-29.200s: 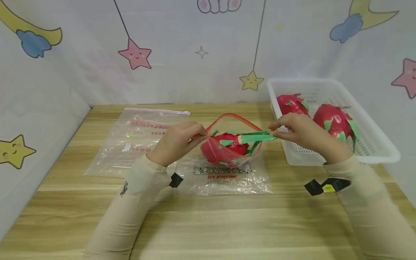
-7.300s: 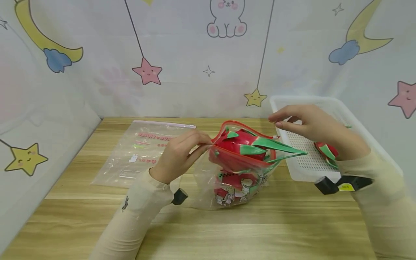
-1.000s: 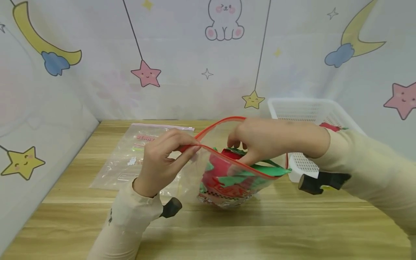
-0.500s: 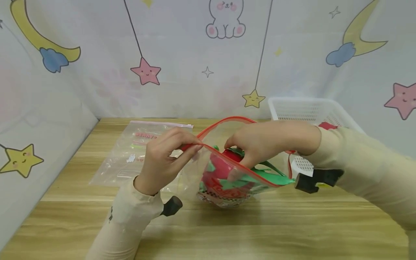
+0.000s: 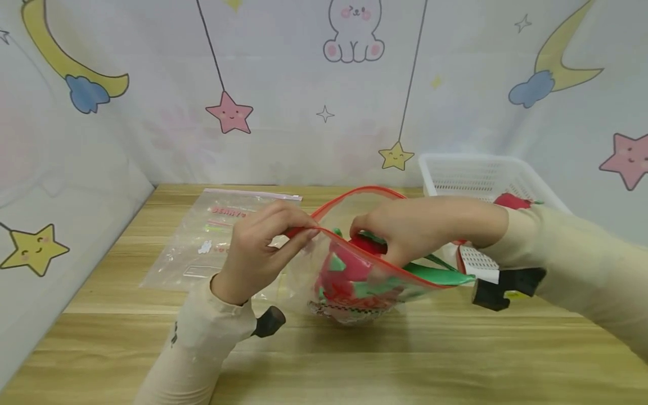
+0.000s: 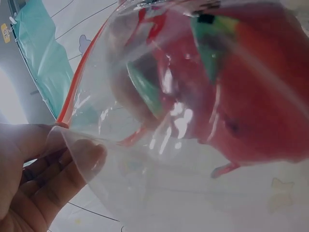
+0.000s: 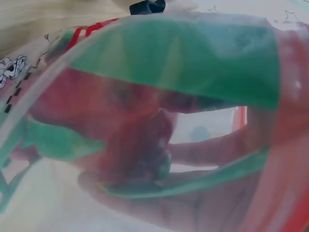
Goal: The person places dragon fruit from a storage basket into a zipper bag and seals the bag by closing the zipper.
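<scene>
The desk (image 5: 455,360) carries all items. At its right rear stands the white basket (image 5: 476,171), with one red dragon fruit toy (image 5: 511,201) visible inside, behind the right forearm. At the left rear a flat, empty zip bag (image 5: 202,247) lies on the desk.

The clear zip bag (image 5: 304,281) with the red seal strip stands at the desk centre, its mouth held open. It contains the red-and-green dragon fruit toys (image 5: 354,270); green leaf tips (image 5: 440,275) project over the rim on the right side.

The left hand (image 5: 258,247) pinches the near-left corner of the seal strip. The thumb and fingers (image 6: 79,159) are pressed together on the plastic, as the left wrist view confirms; the remaining fingers are curled.

The right hand (image 5: 415,228) reaches into the bag mouth from the right. Its fingers are curled downward onto the upper toy, the tips lying below the red rim. The right wrist view shows fingers (image 7: 193,203) bent under and around the red body and green leaves, seen through the plastic. Exactly how tightly they close cannot be determined.

Difference from half a second earlier: the right hand sits slightly lower in the bag, and the leaf tips extend a little further right. The left-hand pinch is unchanged. Seven seconds earlier the right hand was outside the bag, above the basket.
</scene>
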`<state>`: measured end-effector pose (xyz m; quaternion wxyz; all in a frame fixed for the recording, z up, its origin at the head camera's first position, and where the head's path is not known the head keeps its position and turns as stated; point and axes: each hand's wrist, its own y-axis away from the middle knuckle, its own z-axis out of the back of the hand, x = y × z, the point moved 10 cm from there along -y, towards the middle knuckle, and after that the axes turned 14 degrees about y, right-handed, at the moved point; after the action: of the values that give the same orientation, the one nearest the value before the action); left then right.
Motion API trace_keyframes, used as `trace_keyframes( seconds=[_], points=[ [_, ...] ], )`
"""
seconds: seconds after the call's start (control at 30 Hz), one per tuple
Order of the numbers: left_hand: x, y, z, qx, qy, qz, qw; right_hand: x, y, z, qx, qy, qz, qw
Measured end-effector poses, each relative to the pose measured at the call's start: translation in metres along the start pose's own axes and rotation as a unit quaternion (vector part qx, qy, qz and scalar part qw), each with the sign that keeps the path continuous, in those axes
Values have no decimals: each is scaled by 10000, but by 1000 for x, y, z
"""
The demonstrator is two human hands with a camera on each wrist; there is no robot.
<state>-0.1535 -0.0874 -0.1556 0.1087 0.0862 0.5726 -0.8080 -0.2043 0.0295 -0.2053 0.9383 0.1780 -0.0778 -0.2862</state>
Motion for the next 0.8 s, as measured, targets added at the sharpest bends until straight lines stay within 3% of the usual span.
trace_keyframes(
  seconds=[0.43,0.8],
  points=[
    [0,0,-3,135,-191,-156,9996,-5,4,12,-722,91,8,9973],
    [1,-1,-4,107,-290,-302,9991,-4,-3,8,-731,15,7,9973]
  ],
)
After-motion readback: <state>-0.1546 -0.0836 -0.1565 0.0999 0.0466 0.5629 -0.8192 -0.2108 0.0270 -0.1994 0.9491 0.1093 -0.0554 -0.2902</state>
